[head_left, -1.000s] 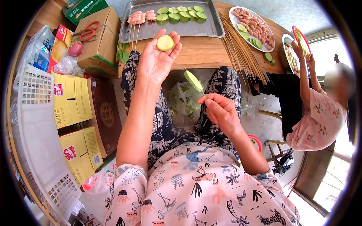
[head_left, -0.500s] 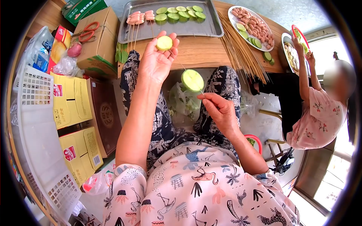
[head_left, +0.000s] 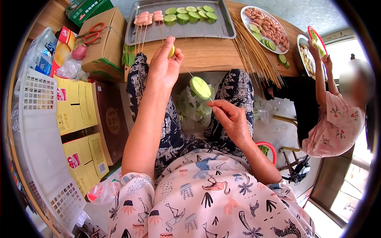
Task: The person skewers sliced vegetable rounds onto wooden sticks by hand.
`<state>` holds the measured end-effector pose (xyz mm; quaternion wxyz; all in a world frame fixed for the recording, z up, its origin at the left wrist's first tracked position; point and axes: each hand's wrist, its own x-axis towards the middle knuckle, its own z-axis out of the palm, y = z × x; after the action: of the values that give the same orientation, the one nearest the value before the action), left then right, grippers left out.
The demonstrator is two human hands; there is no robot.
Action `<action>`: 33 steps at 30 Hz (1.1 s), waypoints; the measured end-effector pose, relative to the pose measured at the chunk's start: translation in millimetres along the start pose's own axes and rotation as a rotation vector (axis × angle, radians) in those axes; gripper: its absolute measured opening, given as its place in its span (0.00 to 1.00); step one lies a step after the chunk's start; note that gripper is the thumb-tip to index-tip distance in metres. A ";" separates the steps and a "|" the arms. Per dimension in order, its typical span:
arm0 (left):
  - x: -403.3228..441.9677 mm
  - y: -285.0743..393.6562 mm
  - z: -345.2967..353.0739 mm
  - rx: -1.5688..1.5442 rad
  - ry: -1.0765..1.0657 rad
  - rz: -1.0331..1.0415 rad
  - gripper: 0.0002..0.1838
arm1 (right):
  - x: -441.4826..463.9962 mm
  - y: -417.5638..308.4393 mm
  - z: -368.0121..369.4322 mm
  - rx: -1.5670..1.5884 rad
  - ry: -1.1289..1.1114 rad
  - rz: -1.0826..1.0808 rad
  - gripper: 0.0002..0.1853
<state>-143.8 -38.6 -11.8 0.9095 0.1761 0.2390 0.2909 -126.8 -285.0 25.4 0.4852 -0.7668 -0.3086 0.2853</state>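
Note:
In front of my knees, my right hand point(head_left: 231, 119) pinches the lower end of a thin skewer point(head_left: 210, 100). A round pale-green vegetable slice point(head_left: 201, 88) with a darker green rind is threaded on it. The skewer's upper end points toward my left hand point(head_left: 166, 65), which is raised near the table edge. Its fingers are closed around a smaller yellow-green slice point(head_left: 172, 51), mostly hidden by the thumb and now seen nearly edge-on. Beyond, a metal tray point(head_left: 180, 35) bears skewered pink sausage pieces point(head_left: 143, 18) at its left and several skewered green slices point(head_left: 183, 17).
Loose bamboo skewers point(head_left: 256, 53) lie beside the tray, jutting over the table edge. A white plate point(head_left: 247, 15) holds small sausages and green slices. Cardboard boxes point(head_left: 101, 43) and a white plastic basket point(head_left: 37, 135) stand left. Another person point(head_left: 333, 119) sits right, holding a red-rimmed tray.
My left hand has turned, its thumb closing over the small slice, which had faced up on the open fingers. The slice on my right hand's skewer has tilted and shifted slightly left and down.

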 end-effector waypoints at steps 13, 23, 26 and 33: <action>-2.6 6.1 1.7 0.027 -0.048 -0.049 0.14 | -4.3 14.8 -5.7 0.481 -0.148 0.155 0.07; -1.4 3.8 -1.9 -0.167 -0.164 -0.137 0.21 | -10.8 0.4 -0.1 0.413 -0.204 0.162 0.10; 1.0 4.0 -8.1 -0.206 -0.254 -0.175 0.26 | -11.6 4.9 3.5 0.385 -0.166 0.130 0.10; -2.2 5.8 -5.5 -0.248 -0.292 -0.200 0.27 | -11.8 12.4 3.5 0.416 -0.128 0.161 0.09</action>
<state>-150.9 -34.5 -12.9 0.9736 0.0784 0.0834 0.1976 -134.6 -296.0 14.3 0.5878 -0.6527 -0.2110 0.4288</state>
